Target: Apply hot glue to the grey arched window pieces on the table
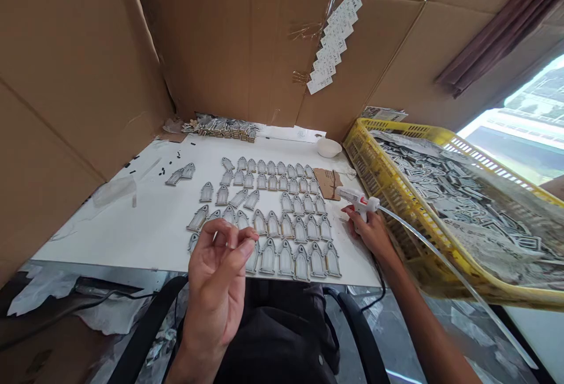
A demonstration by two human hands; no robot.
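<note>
My right hand is wrapped round the grip of a white hot glue gun, its nozzle pointing left over a piece of brown cardboard. A long translucent glue stick trails from the gun's back end. Palm up, my left hand is raised at the table's front edge, thumb and fingertips pinched together; anything between them is too small to make out. Behind it, several rows of small grey arched window-shaped pieces lie flat on the white table.
A yellow plastic crate full of grey pieces stands at the right. Stacked pieces and a white bowl are at the back. Small black bits and two arched pieces lie at the left. Cardboard walls enclose the table.
</note>
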